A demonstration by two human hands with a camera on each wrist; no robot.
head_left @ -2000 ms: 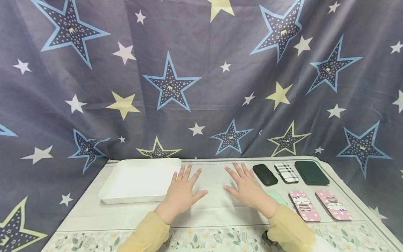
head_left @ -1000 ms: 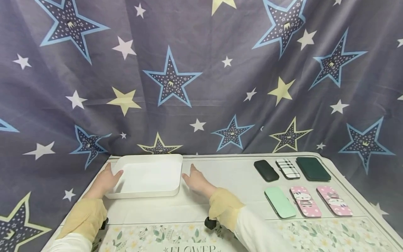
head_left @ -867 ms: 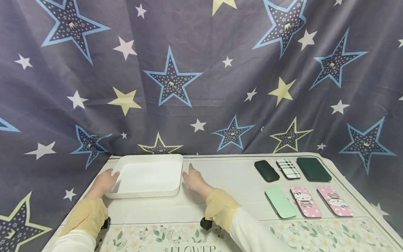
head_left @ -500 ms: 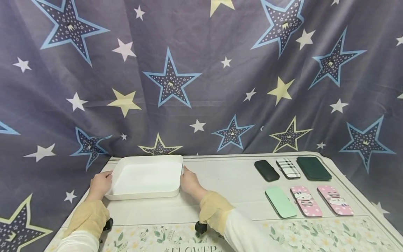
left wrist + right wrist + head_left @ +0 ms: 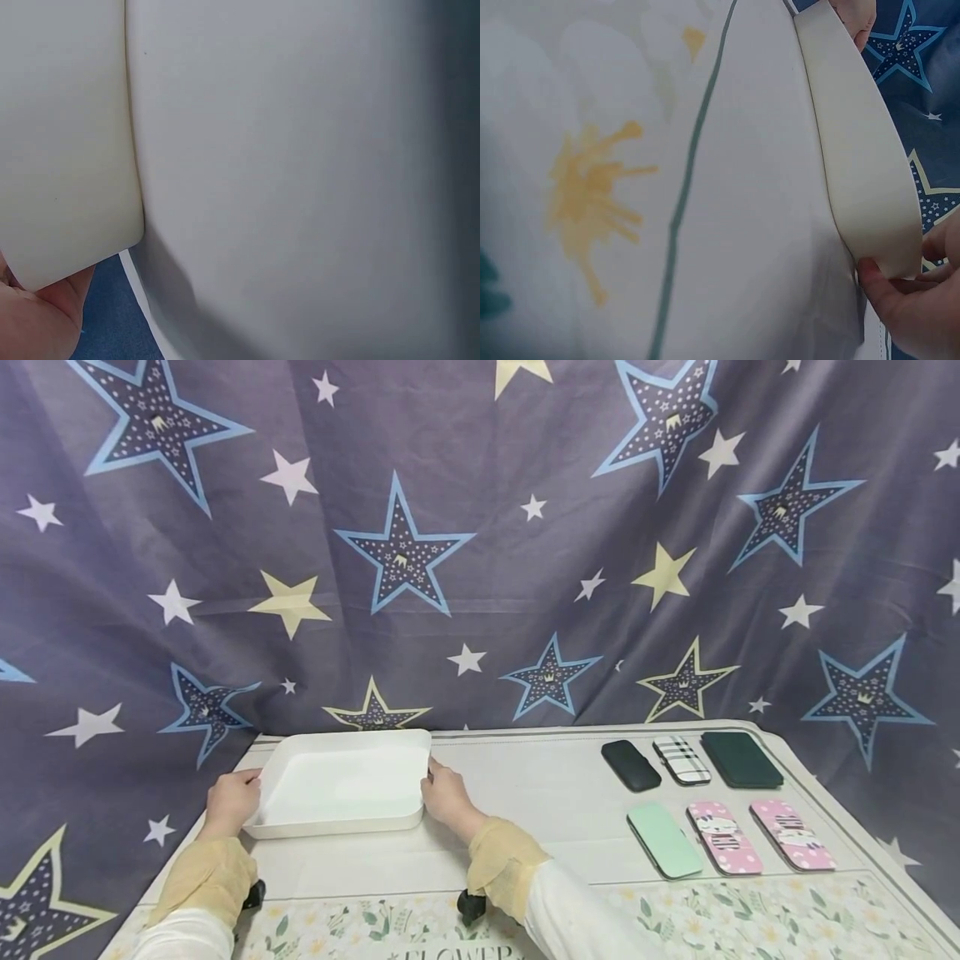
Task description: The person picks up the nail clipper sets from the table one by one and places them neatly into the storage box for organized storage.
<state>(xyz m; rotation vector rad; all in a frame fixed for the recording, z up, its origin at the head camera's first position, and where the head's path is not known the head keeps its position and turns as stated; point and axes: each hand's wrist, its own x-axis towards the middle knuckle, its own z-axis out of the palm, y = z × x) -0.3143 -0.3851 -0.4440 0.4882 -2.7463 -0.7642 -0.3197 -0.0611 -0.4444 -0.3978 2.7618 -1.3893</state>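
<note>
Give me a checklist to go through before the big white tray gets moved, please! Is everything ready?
1. Left hand on the tray: ok, it grips the left end.
2. Right hand on the tray: ok, it grips the right end.
3. Tray the right way up: ok, its open side faces up.
4. Cases outside the tray: ok, the black case, plaid case, dark green case, mint case and two pink cases all lie to its right.
5. Tray fully down on the table: cannot tell, its underside is hidden.
6. Grip tight enough: cannot tell, pictures don't show how hard the fingers squeeze.
</note>
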